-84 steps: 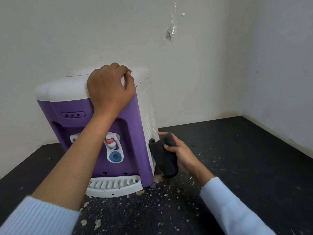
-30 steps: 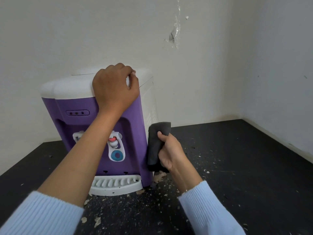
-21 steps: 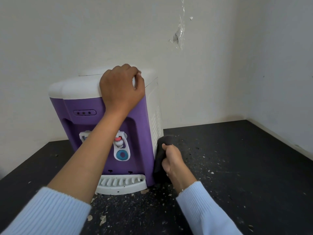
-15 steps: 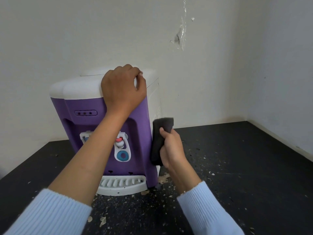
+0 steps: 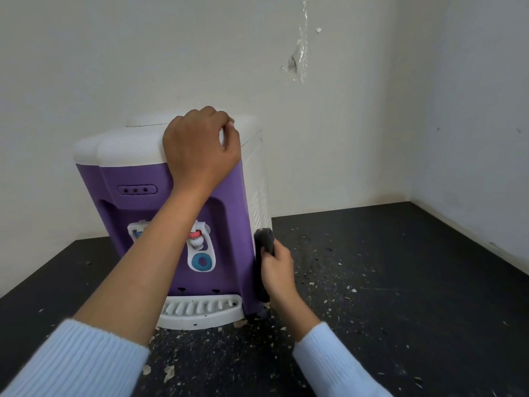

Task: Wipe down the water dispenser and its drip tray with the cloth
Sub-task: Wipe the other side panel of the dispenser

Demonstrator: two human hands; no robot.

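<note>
Dispenser: the water dispenser point(image 5: 131, 173) stands upright at centre left of the frame, on the dark tabletop point(image 5: 400, 282), close to the back wall point(image 5: 329, 156).
Left hand: the left hand point(image 5: 200, 147) grips the white top, fingers curled over its rim, steadying the unit.
Right hand: the right hand point(image 5: 279, 270) is wrapped round the grey cloth point(image 5: 264, 242) and presses it against the lower right side.
Just changed: half a second ago the cloth sat higher on that side; it has now slid down almost to the base. That looks like one down-stroke in an up-and-down scrub.
Task standing: I judge the right side is under way; the drip tray point(image 5: 200, 310) at the front foot looks untouched by the cloth.
Edges: the cloth's lower end is near the tabletop, beside the tray's right corner.
Open room: bare tabletop lies to the right, littered with pale flakes point(image 5: 169, 373); behind, the wall leaves little room.
</note>
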